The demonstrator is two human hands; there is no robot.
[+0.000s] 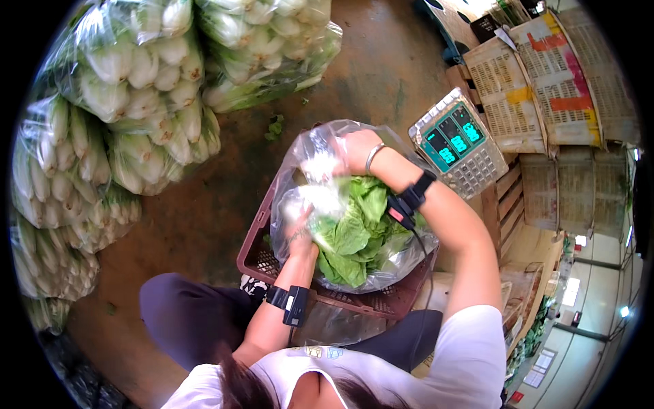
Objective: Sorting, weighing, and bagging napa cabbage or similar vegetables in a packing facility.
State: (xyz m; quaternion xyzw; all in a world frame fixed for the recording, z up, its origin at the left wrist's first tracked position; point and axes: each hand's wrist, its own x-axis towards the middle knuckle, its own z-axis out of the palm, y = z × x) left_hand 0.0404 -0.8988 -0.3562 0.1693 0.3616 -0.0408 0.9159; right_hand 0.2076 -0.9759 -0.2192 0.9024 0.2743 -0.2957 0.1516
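Observation:
A clear plastic bag [398, 255] stands spread inside a maroon plastic crate [258, 227] in front of me. Green leafy vegetables [352, 235], like lettuce, lie in the bag's mouth. My left hand [300, 230] reaches to the left side of these leaves, beside a glaring white patch. My right hand [360, 148] bends over the far side of the bag, above the leaves. Glare and blur hide the fingertips of both hands, so their grip cannot be made out.
A digital scale [454, 143] with a lit display stands at right, near slatted plastic crates [552, 82] and a wooden pallet [506, 204]. Large clear bags of white-stemmed vegetables [138, 71] are stacked at left. Leaf scraps [275, 128] lie on the floor [230, 225].

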